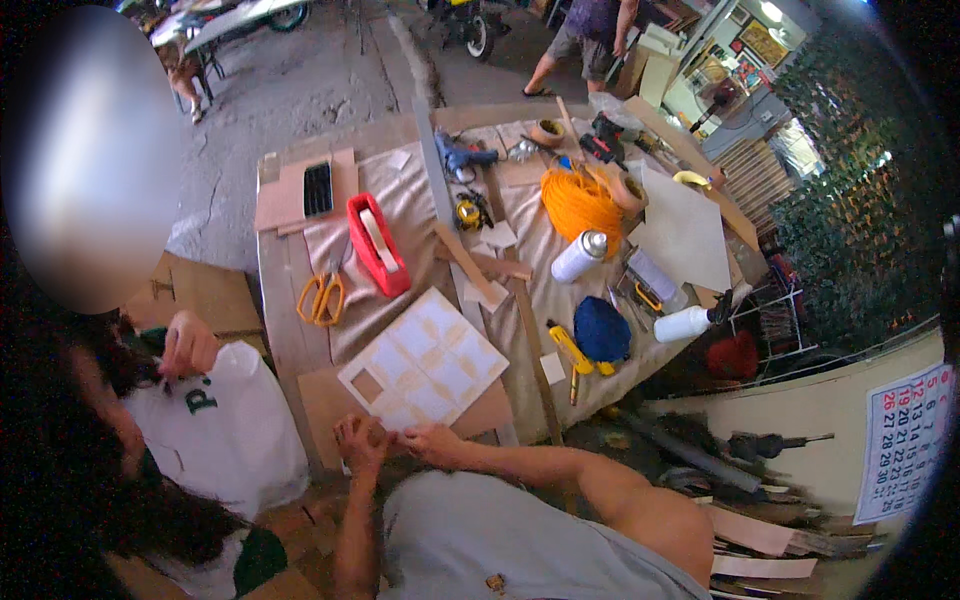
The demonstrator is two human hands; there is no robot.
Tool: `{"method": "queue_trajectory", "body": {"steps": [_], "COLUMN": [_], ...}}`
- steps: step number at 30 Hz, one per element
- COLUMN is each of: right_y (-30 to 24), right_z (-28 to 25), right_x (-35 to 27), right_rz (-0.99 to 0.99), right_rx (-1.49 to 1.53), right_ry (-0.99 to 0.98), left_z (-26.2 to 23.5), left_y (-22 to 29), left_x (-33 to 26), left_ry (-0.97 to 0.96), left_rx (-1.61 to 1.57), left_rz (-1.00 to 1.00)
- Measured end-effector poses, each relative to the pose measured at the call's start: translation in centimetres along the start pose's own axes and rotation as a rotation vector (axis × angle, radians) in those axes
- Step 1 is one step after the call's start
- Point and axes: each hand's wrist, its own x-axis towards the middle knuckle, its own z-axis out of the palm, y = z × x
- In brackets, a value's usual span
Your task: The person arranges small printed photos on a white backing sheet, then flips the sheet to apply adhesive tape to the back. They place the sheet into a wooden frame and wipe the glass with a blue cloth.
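Observation:
In front of me lies a square white board [430,350] with tan, patchy block patterns and a square tan area near its left corner. It rests on a brown cardboard sheet [480,420]. Just off the board's near corner, my left hand [362,445] is closed with its fingers curled; whatever is in it is too small to make out. My right hand [435,445] is beside it, its fingers pressed together at the board's near edge. The two hands almost touch. Beyond the board are orange-handled scissors [321,298] and a red tape dispenser [378,245].
The cloth-covered table also bears a phone [318,190], blue glue gun [465,155], tape measure [470,212], orange cord [580,210], spray can [580,255], yellow cutter [570,350], blue bundle [602,330] and white bottle [685,323]. Another person's hand [190,345] is at the left.

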Motion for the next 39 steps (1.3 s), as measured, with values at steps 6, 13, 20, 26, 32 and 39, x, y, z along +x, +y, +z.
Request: {"method": "queue_trajectory", "body": {"steps": [6,13,20,26,32,39], "right_y": [0.0,0.2,-1.1,0.1,-1.4,-0.9], "right_z": [0.2,-1.3,-2.2,0.5,-1.1,-0.9], "right_x": [0.7,1.9,4.2,4.2,4.7,6.4], "right_rz": [-0.045,0.002,0.082,0.146,0.236,0.249], "right_rx": [-0.072,-0.05,-0.082,-0.055,-0.021,-0.073], "right_ry": [-0.087,-0.172,-0.477,-0.154,-0.02,0.06], "left_z": [-0.5,0.0,0.4,0.6,0.9,0.4], "left_y": [-0.8,-0.3,-2.4,-2.2,-2.3,-1.9], "left_x": [0.1,-0.1,-0.3,-1.1,-0.9,-0.6], "left_ry": [-0.05,-0.012,0.026,0.011,0.032,0.043], "left_rx": [-0.09,-0.059,-0.019,-0.078,-0.129,-0.094], "left_rz": [-0.059,-0.019,0.028,-0.061,-0.06,-0.051]}}
